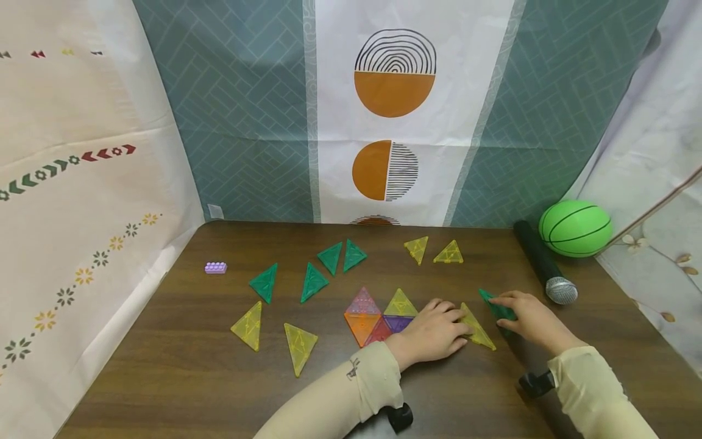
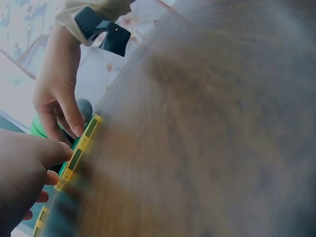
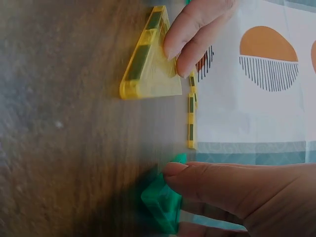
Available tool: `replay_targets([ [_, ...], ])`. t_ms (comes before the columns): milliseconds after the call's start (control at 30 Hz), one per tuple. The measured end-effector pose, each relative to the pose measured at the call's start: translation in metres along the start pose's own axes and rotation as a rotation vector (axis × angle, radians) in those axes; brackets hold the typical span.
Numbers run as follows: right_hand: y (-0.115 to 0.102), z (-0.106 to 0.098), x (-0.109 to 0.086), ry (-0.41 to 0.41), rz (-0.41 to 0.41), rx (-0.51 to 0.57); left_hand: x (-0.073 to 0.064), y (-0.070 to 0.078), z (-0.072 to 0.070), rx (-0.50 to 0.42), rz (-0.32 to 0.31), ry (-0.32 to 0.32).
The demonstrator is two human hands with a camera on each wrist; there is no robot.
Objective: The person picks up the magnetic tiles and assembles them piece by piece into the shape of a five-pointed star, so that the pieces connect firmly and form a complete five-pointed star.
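Observation:
My left hand (image 1: pixel 430 332) rests low over the table, fingertips on the left edge of a translucent yellow triangle tile (image 1: pixel 479 331). In the right wrist view, two of its fingers (image 3: pixel 190 37) touch that tile's face. To the right, my right hand (image 1: pixel 529 318) pinches a translucent green triangle tile (image 1: pixel 498 312), thumb on one side and fingers behind; the tile is tilted beside the yellow one. Left of my left hand lies a joined group of triangles, including a yellow (image 1: pixel 401 303), a pink (image 1: pixel 364 302), an orange (image 1: pixel 362 328), a red and a partly covered purple one.
Several loose green triangles (image 1: pixel 314 282) and two yellow ones (image 1: pixel 300 347) lie on the left; two more yellow triangles (image 1: pixel 449 252) are at the back. A purple brick (image 1: pixel 216 267) sits far left. At back right are a microphone (image 1: pixel 560 289) and a green ball (image 1: pixel 576 228).

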State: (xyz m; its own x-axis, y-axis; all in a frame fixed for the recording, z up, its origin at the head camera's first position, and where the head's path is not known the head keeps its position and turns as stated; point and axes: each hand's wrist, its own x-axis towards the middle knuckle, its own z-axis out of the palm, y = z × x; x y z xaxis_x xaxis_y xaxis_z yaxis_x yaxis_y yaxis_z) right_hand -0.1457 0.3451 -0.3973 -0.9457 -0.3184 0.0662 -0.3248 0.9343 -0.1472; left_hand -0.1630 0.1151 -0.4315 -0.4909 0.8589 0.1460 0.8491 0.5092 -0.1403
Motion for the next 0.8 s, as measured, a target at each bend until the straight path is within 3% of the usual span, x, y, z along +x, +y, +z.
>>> replay_targets([
  [800,-0.028,0.004,-0.004,0.007,-0.011,0.000,-0.024,-0.021,-0.006,-0.188,0.029,-0.092],
])
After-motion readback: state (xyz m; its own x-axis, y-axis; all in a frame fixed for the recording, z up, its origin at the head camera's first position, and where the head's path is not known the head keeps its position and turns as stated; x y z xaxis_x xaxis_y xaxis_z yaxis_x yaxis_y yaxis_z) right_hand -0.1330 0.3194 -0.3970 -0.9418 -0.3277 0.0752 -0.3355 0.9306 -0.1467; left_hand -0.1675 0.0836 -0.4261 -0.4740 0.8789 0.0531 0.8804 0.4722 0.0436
